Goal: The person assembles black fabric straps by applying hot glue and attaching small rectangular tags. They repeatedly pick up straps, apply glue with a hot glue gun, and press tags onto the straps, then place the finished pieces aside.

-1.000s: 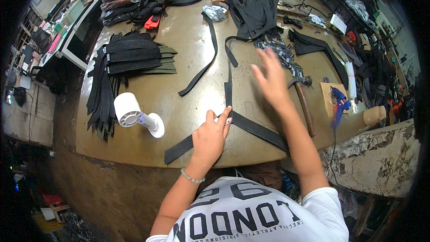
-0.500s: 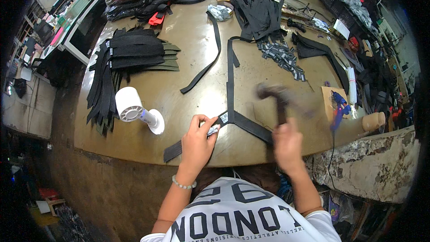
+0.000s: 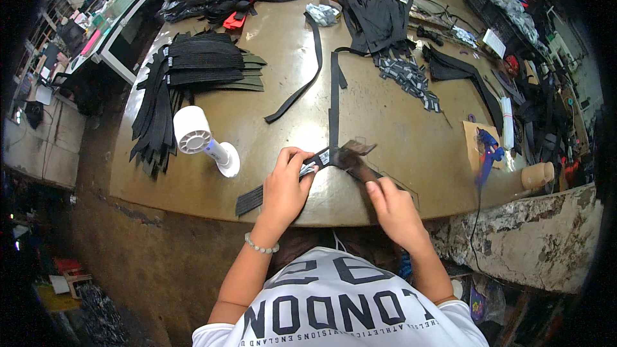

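brown, worn worktable [image 3: 411, 135] curves to its near edge, bare around the hands. left hand [image 3: 286, 186] pinches a flat black webbing strap [image 3: 257, 197] lying just inside that edge, beside a small white handheld fan [image 3: 202, 140]. right hand [image 3: 392, 209], closed around a blurred hammer [image 3: 357, 154], brings its head onto the strap.
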Tool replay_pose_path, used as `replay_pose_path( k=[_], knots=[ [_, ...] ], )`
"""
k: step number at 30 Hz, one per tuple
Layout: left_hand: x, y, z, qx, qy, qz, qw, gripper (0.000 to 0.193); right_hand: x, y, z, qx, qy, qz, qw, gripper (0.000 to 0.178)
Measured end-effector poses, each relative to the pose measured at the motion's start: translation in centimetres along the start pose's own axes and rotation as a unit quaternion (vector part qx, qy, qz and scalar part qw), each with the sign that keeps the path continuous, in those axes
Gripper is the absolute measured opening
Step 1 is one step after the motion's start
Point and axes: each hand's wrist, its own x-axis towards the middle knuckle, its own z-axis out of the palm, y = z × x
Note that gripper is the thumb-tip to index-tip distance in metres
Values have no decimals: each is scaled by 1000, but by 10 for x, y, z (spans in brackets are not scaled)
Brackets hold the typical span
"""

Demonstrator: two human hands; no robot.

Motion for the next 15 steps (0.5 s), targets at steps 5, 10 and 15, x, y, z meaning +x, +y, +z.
replay_pose_path(
  k=[5,10,15],
  knots=[
    [5,24,-16,-4,-44,5,999,20,9,50,-23,1,248,23,968,40],
    [40,79,-72,40,-39,197,979,28,20,86,-45,-96,338,113,929,40],
    [111,104,-176,138,198,369,897,21,20,108,-47,-67,316,141,936,41]
  ],
)
